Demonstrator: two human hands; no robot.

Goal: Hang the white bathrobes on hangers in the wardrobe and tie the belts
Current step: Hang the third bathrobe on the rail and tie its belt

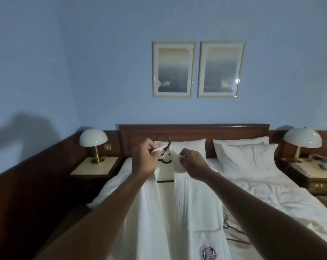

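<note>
A big bed with white sheets fills the room below. A white bathrobe is held up over the bed, hanging on a hanger with a dark hook at the top. The left hand pinches a white bit of the robe near the hook. The right hand grips the collar, its fingers curled round the cloth.

Both of the person's forearms are bare from the lower edge of the view up to the wrists, with no sleeve, watch, bracelet or ring showing on the left hand or the right hand, and the fingers ungloved
</note>
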